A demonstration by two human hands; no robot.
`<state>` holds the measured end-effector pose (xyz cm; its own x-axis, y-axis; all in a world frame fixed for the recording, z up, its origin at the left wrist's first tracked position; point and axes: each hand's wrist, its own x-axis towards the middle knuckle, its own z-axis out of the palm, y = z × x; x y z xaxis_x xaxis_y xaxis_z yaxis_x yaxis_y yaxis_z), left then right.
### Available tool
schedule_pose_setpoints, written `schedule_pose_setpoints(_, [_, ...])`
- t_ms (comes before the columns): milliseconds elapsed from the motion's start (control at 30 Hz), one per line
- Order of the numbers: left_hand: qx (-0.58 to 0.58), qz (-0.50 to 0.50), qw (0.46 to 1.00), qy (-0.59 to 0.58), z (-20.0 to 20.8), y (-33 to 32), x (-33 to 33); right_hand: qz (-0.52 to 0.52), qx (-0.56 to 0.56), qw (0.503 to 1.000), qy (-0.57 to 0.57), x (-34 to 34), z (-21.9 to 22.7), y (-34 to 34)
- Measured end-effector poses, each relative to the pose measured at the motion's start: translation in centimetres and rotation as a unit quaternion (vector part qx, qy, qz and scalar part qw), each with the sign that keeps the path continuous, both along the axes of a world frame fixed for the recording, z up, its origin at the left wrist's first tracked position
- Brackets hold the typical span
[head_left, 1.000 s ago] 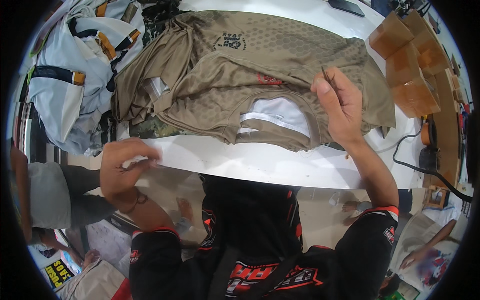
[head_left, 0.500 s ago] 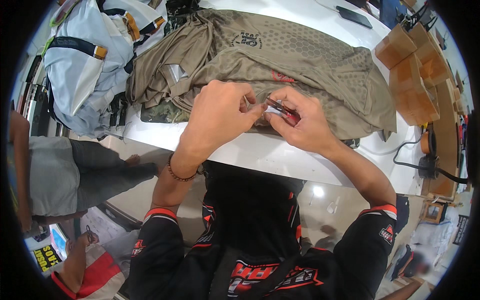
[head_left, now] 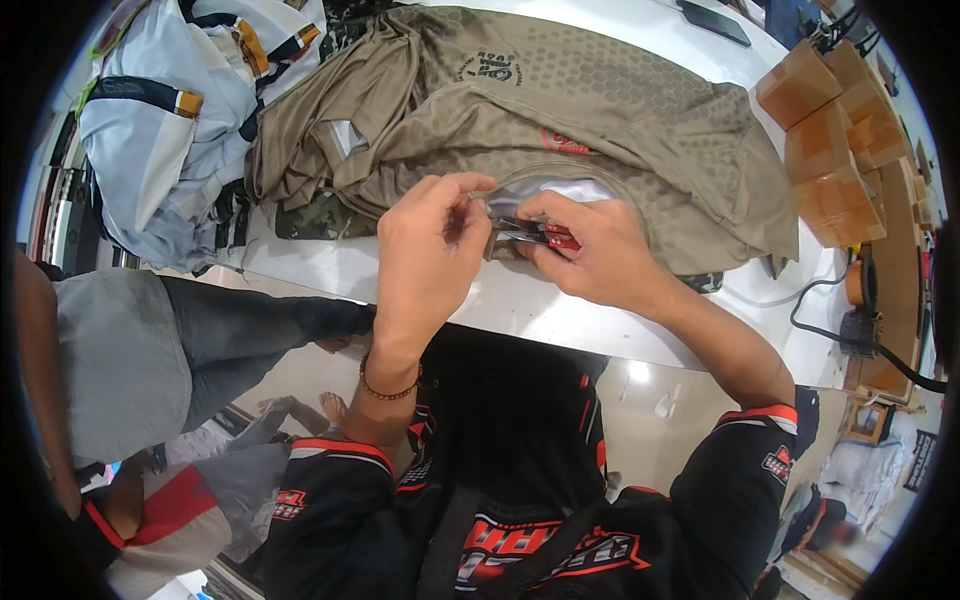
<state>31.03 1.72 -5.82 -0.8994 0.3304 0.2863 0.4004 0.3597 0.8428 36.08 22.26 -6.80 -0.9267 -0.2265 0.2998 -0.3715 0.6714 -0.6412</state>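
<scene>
An olive-brown jersey (head_left: 680,140) with a dark hexagon pattern lies bunched across the white table. In my right hand (head_left: 605,245) is a pair of thread snips (head_left: 560,238) with a red grip, its metal blades pointing left toward my other hand. My left hand (head_left: 428,250) is closed in a pinch at the jersey's near edge, beside the blade tips. Whether it grips cloth or a loose thread is too small to tell. Between and behind my hands the jersey's opening (head_left: 570,187) shows its white inside.
White-and-navy garments (head_left: 150,150) are heaped at the left, with camouflage cloth (head_left: 310,222) under the jersey. A phone (head_left: 714,22) lies at the back. Cardboard boxes (head_left: 832,185) and a black cable (head_left: 800,310) are at the right. A person in grey (head_left: 120,350) is close on the left.
The snips have swung to point left, and my left hand has drawn slightly nearer me. More of the jersey's white inside shows. People at the left have shifted.
</scene>
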Motion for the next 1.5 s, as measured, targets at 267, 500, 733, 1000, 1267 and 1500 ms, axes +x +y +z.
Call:
schedule_pose_setpoints(267, [0.397, -0.001, 0.888, -0.231, -3.6, 0.2, 0.9, -0.027, -0.044, 0.999, -0.005, -0.2, -0.3, 0.1])
schedule_pose_setpoints(500, [0.436, 0.017, 0.875, -0.21, -3.4, 1.4, 1.7, -0.039, -0.065, 0.997, 0.02, -0.1, -0.7, 0.2])
schedule_pose_setpoints(733, [-0.042, 0.015, 0.999, 0.008, -1.5, 0.0, 1.1, -0.012, 0.019, 0.999, 0.047, -0.1, -0.8, 0.3])
schedule_pose_setpoints(1000, [-0.1, -0.023, 0.953, 0.286, -2.4, 0.1, -0.7, -0.036, -0.144, 0.986, -0.073, -0.6, 1.2, 0.4])
schedule_pose_setpoints(1267, [-0.041, -0.089, 0.988, 0.123, -0.7, -0.4, -1.2, -0.02, -0.117, 0.987, -0.107, -1.2, 1.3, 0.8])
schedule_pose_setpoints(1500, [-0.048, -0.057, 0.987, 0.144, -2.0, -0.2, -2.1, -0.023, -0.064, 0.99, -0.121, -1.1, 1.4, 0.5])
